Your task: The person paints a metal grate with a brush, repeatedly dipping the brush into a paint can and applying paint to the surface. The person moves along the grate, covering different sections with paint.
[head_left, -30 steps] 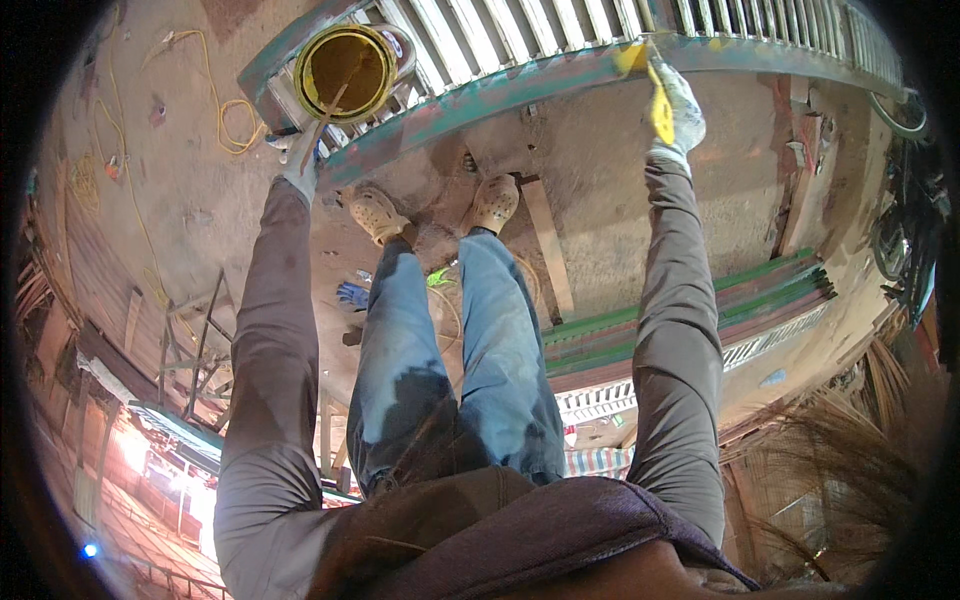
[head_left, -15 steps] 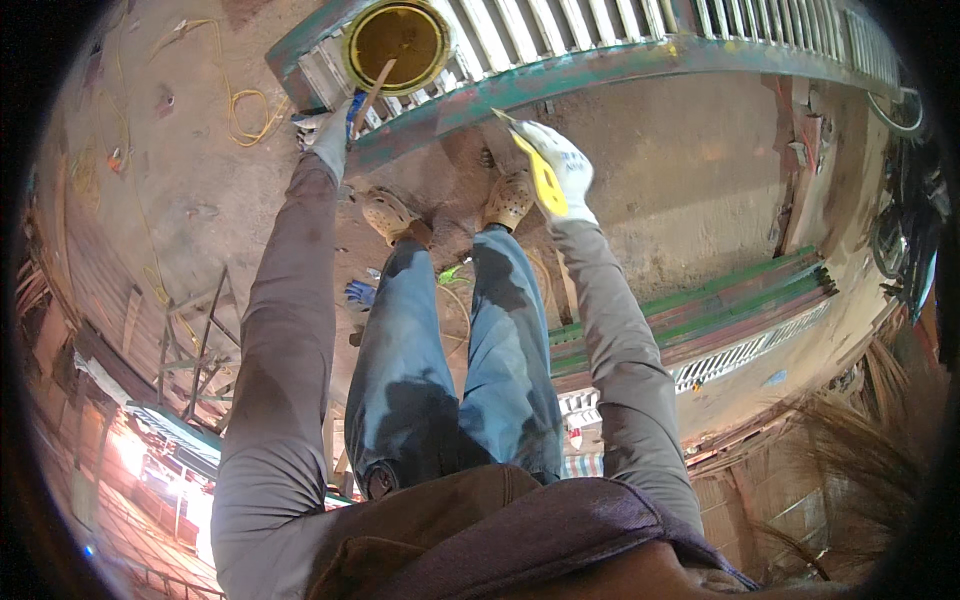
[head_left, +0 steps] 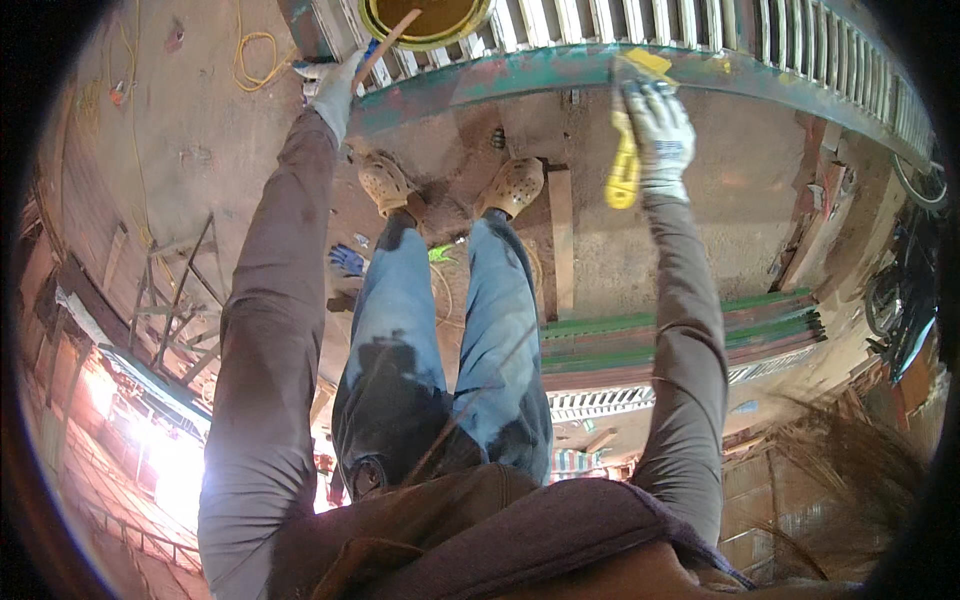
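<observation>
My right hand (head_left: 668, 140), in a white glove, is closed on a putty knife (head_left: 622, 172) with a yellow handle. Its blade meets the worn green beam (head_left: 540, 75) of a slatted metal frame, beside a yellow smear (head_left: 650, 62). At the end of that frame my gloved left hand (head_left: 337, 98) is closed by a flat wooden stick (head_left: 388, 48), which slants up across the can's rim. Something blue shows at those fingers, mostly hidden. The round can (head_left: 487, 18) has a yellow rim, stands on the pale slats, and holds a brownish substance.
My clogs (head_left: 512, 188) stand on the dirt floor below the beam. A wooden plank (head_left: 562, 240) lies right of them, and green metal lengths (head_left: 690, 335) lie behind. A blue glove (head_left: 347, 260) rests near my legs. A yellow cord (head_left: 255, 62) coils at the far left.
My right hand has moved right and away from me with the putty knife, bringing its blade onto the beam. The view has shifted, and the can sits higher in it.
</observation>
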Available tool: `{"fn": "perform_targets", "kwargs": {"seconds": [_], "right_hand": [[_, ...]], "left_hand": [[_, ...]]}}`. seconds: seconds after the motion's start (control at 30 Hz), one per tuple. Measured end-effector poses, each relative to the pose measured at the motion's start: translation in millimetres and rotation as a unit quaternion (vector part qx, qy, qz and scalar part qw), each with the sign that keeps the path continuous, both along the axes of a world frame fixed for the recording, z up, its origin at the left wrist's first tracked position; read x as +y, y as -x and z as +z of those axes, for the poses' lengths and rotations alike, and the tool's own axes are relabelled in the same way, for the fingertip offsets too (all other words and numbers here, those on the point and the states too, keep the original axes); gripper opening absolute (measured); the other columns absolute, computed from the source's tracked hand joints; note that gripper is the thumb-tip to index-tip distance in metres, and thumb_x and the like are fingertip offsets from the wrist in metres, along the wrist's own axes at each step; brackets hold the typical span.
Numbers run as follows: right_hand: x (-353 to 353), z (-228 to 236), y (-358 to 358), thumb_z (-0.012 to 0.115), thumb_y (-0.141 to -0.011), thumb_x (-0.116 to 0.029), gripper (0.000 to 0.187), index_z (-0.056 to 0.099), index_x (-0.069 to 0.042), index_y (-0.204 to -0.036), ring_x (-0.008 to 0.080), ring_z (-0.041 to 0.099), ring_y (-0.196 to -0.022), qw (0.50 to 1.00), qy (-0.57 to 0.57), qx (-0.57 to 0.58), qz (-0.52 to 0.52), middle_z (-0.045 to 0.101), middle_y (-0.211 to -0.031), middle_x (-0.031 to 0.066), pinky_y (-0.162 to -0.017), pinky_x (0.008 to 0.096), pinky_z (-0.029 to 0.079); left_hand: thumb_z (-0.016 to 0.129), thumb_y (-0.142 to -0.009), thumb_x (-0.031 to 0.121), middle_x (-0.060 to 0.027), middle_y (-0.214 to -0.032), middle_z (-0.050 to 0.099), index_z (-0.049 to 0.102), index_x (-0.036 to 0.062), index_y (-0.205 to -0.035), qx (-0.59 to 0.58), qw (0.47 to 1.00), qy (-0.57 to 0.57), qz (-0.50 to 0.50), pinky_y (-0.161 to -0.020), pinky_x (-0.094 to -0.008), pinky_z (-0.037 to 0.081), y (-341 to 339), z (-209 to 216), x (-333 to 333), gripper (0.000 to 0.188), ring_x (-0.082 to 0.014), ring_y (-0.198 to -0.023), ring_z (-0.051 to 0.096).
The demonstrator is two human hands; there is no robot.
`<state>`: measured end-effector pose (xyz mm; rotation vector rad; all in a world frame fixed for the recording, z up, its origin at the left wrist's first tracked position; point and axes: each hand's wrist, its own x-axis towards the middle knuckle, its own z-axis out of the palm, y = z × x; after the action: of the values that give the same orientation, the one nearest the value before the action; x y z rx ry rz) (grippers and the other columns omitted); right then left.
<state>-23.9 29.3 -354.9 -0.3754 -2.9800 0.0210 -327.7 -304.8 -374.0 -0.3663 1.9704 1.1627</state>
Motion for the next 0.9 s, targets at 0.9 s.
{"fn": "perform_targets", "kwargs": {"seconds": [0.9], "right_hand": [[-203,32,100,0.056,-0.086,-0.015,0.034,0.064,-0.018,-0.119,0.0229,0.064,-0.102,0.949,0.266,-0.005,-0.169,0.065,-0.118,0.0058,-0.088,0.0359,0.051]], "left_hand": [[0.055,-0.085,0.066,-0.0106,-0.126,0.056,0.057,0.0101,-0.129,-0.081,0.991,0.108,-0.001,-0.099,-0.0323,0.034,35,-46,-35,0.071,-0.0215,-0.114,0.048]]}}
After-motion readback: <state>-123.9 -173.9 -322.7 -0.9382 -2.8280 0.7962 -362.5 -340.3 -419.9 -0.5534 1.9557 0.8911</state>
